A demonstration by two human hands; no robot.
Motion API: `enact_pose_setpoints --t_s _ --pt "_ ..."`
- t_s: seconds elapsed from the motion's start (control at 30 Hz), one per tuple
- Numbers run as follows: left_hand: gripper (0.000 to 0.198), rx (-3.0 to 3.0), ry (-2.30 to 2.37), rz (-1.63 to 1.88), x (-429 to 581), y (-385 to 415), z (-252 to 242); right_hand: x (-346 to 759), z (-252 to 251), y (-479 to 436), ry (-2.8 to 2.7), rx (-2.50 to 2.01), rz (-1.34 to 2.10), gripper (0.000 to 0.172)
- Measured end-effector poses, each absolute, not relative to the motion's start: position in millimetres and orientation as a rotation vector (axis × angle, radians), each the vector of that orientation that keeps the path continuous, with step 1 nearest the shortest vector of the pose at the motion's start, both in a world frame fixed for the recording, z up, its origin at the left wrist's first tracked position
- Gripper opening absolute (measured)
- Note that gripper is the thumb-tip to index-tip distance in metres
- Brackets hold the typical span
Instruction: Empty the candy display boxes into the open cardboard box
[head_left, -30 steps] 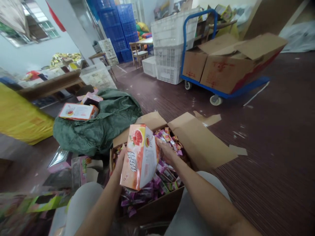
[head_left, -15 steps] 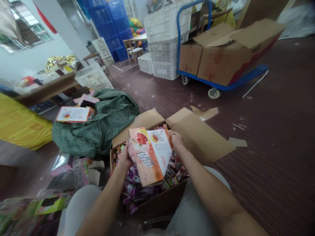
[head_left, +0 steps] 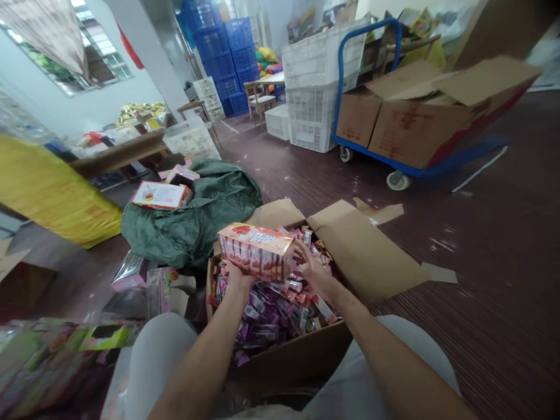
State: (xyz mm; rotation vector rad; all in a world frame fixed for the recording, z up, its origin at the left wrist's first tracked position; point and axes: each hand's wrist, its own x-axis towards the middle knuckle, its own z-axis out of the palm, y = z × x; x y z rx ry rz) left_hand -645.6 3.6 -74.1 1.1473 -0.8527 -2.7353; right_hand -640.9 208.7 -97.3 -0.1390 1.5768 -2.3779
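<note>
An orange and white snack box (head_left: 256, 251), its front side showing a row of small packets, is tilted above an open cardboard carton (head_left: 289, 356). My left hand (head_left: 238, 277) grips the box from below at its left part. At the right end, the curled fingers of my right hand (head_left: 310, 268) hold the box's edge. Beneath both hands the carton is full of small wrapped packets (head_left: 271, 315), purple ones in front and pink and red ones toward the back and right.
A dark green sack (head_left: 188, 216) lies to the left, with another orange and white box (head_left: 160, 195) on it. Opened pink boxes (head_left: 160, 289) lie below the sack. Farther off stand a blue trolley (head_left: 422, 170) loaded with cartons and stacked white crates (head_left: 310, 116).
The box has turned so its packet-filled side faces me, its printed top now seen at a slant. My left hand has moved underneath it. The view has shifted left.
</note>
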Motion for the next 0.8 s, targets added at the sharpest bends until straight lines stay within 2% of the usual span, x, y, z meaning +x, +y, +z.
enact_pose_setpoints --t_s 0.07,0.1,0.2,0.3,0.4,0.53,0.7,0.8 --pt "0.076 1.105 -0.886 -2.691 -636 22 -67 -631 -95 203 1.622 -0.069 -2.457 0.109" --pt "0.075 1.044 -0.908 -2.714 -630 29 -64 -629 -93 202 1.633 0.021 -2.500 0.111" --pt "0.079 0.973 -1.035 -2.771 -614 34 -59 -634 -83 208 1.520 0.147 -2.600 0.101" --pt "0.084 1.192 -1.198 -2.611 -607 15 -50 -644 -74 224 1.420 0.056 -2.649 0.090" --pt "0.070 1.043 -1.313 -2.493 -609 0 -31 -652 -73 233 1.415 -0.029 -2.613 0.086" --pt "0.054 0.632 -1.526 -2.567 -609 6 -1 -664 -77 229 1.354 0.076 -2.669 0.092" --pt "0.047 0.851 -1.575 -2.435 -600 12 14 -675 -75 221 1.677 0.022 -2.680 0.086" --pt "0.039 0.783 -1.603 -2.435 -589 6 8 -679 -70 220 1.626 0.050 -2.656 0.090"
